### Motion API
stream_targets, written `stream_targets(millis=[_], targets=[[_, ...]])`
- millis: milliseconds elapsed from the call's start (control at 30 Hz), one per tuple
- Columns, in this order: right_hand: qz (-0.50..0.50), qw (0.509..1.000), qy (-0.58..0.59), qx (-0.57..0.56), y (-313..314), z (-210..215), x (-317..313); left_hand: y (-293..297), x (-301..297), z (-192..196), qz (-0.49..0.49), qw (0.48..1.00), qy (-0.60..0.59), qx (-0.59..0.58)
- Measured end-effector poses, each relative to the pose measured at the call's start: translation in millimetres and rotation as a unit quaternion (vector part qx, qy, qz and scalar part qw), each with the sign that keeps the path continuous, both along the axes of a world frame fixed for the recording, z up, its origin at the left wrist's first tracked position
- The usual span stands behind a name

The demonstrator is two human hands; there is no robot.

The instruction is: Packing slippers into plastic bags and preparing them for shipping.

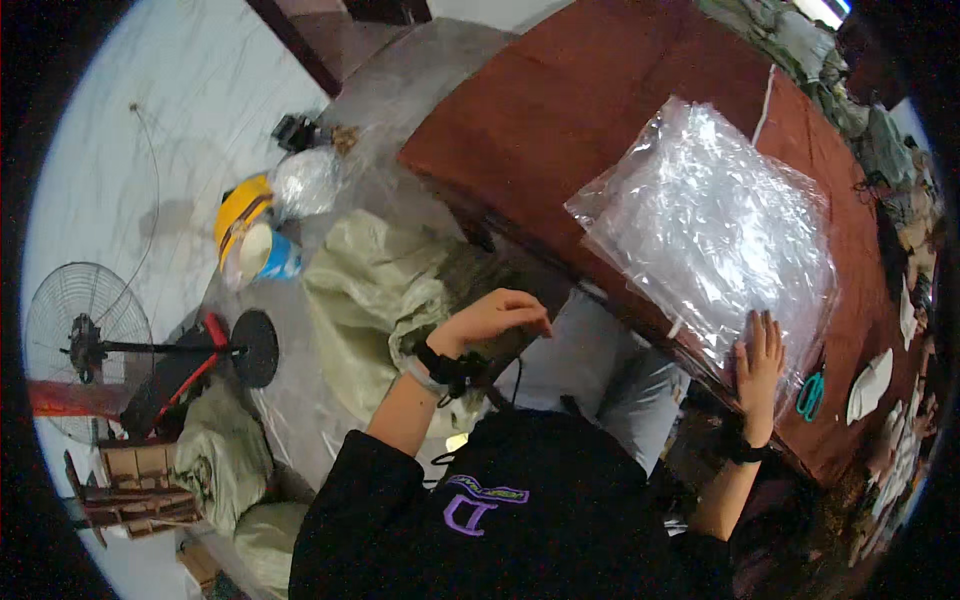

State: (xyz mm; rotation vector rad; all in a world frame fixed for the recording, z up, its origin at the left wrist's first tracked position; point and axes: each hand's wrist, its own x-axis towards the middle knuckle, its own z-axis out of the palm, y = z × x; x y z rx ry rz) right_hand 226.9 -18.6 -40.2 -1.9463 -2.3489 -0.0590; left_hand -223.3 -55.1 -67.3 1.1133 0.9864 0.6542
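A stack of clear, shiny plastic bags (715,220) lies on the reddish-brown table cover. My right hand (760,360) rests flat on the near edge of that stack, its fingers stretched out over the plastic. Off the table's edge, above my lap, my left hand (500,315) hangs in the air with loosely bent fingers. It appears to hold nothing, and a pale green woven sack is nearest to it. Teal-handled scissors (811,395) lie on the cover just right of my right hand. Dark bands circle both my wrists.
The brown table cover (530,110) slopes across the upper right, with a white cloth piece (869,386) near its right side. Green woven sacks (350,300) stand at my left. Beyond them are a blue-and-white bucket (280,256) and a floor fan (90,345).
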Motion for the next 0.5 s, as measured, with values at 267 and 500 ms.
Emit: stream_targets(millis=[267,500], targets=[[0.025,0.997,0.042,0.059,-2,-1,-24,-125,-138,-351,0.294,0.923,-0.096,-0.229],[0.008,0.998,0.036,0.053,0,-5,-23,-130,-207,-458,-0.105,0.812,0.557,0.139]])
